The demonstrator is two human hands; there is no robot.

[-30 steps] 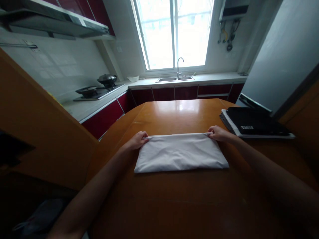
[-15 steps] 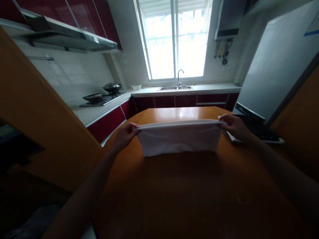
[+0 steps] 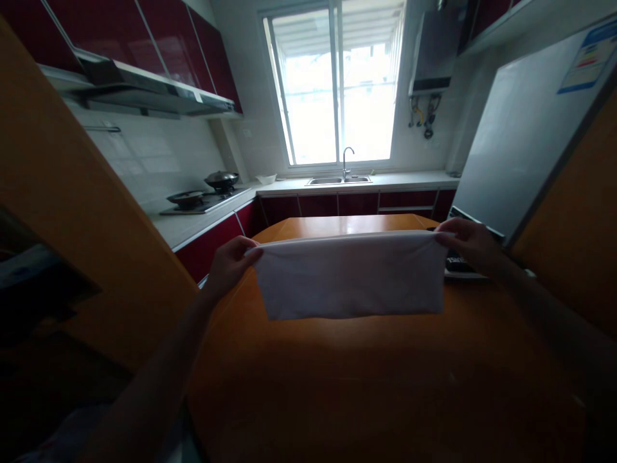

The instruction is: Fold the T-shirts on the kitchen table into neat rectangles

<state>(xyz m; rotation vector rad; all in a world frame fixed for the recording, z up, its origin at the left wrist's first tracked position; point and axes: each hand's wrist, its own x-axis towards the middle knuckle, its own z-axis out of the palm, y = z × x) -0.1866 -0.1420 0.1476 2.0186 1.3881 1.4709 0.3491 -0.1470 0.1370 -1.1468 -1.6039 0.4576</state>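
Observation:
A white cloth [image 3: 349,276] hangs stretched between my two hands, its top edge nearly straight and its lower edge hanging down. My left hand [image 3: 232,260] pinches the upper left corner between thumb and fingers. At the upper right corner, my right hand [image 3: 470,243] grips the cloth the same way. Below and behind the cloth lies the orange-brown wooden table [image 3: 347,366]. Whether the cloth's lower edge touches the tabletop is hard to tell.
A dark, flat item with pale lettering [image 3: 460,262] lies on the table's right side, partly behind my right hand. Beyond the table are a counter with a sink [image 3: 337,181] and a stove with two pans [image 3: 187,198]. A fridge [image 3: 511,128] stands to the right.
My hands have moved slightly apart, and the cloth is pulled wider and flatter, appearing larger and closer. The head view has tilted up a little.

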